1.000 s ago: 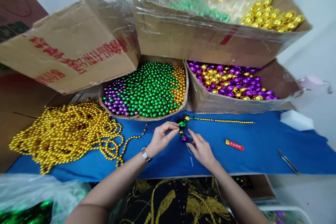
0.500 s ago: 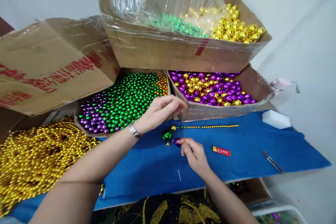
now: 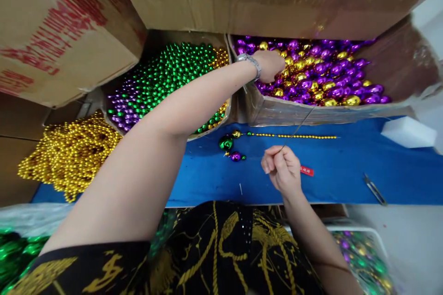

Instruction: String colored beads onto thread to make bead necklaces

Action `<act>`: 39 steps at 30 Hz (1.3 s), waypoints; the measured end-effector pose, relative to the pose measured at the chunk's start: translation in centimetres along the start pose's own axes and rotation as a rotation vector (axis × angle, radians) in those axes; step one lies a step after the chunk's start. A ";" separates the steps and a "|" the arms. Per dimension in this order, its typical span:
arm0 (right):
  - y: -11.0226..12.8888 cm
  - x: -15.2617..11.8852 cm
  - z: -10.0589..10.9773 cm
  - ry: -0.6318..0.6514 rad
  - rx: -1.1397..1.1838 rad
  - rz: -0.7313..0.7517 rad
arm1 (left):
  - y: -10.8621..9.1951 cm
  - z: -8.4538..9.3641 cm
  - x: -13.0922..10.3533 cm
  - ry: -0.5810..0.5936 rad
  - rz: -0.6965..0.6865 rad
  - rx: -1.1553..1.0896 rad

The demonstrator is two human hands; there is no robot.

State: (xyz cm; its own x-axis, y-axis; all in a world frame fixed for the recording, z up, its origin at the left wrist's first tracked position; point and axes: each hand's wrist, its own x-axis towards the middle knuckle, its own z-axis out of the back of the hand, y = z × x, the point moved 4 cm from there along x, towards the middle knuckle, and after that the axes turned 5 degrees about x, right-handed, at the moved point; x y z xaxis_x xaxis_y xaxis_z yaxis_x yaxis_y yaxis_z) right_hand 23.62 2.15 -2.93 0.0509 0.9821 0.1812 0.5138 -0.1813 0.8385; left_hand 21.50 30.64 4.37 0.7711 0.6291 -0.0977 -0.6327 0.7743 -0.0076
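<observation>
In the head view, the left hand (image 3: pixel 272 65) has been moved onto the beads in the bead box (image 3: pixel 284 113) (fingertips hidden). Below that box, the needle (image 3: pixel 298 129) is pinched by the right hand (image 3: pixel 283 168), now drawn away from the bead strand (image 3: pixel 226 143), laid lower left of the box.

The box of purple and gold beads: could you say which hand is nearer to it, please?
Left. The left hand is over the box, at its beads; the right hand is in front of it, over the blue cloth, pinching a thin wire.
</observation>
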 end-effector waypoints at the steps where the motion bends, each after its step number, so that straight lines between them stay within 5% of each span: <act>1: 0.0 -0.1 0.1 0.000 -0.002 0.002 | 0.1 -0.2 0.3 0.006 0.009 -0.029; 12: -0.5 -0.3 0.5 0.080 -0.313 -0.001 | -1.7 0.6 0.1 0.043 -0.125 -0.042; 15: 0.6 -0.2 0.5 0.061 -0.492 0.043 | -1.7 2.9 -2.2 -0.144 -0.134 -0.383; 19: 1.8 -0.3 0.0 0.046 -0.708 0.097 | -1.7 4.4 -9.7 -0.364 -0.106 -1.239; 22: 2.1 -0.3 -0.7 0.043 -0.856 0.149 | -2.3 2.9 -15.9 -0.418 0.029 -1.735; 26: 1.9 -0.5 -2.3 0.085 -1.030 0.255 | -2.8 0.2 -20.9 -0.520 0.187 -2.015; 32: 1.0 -0.9 -3.8 0.159 -1.092 0.322 | -2.7 -2.3 -23.7 -0.655 0.312 -2.113; 39: 0.8 -1.0 -4.5 0.156 -1.124 0.246 | -3.4 -2.9 -25.1 -0.695 0.291 -2.006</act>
State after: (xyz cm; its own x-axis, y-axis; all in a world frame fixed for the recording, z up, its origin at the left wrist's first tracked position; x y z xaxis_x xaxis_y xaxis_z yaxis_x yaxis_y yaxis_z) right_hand 20.15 0.81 -0.08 -0.1025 0.9115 0.3983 -0.5493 -0.3857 0.7413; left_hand 4.11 12.00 3.94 0.2613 0.9652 -0.0070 0.4524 -0.1288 -0.8825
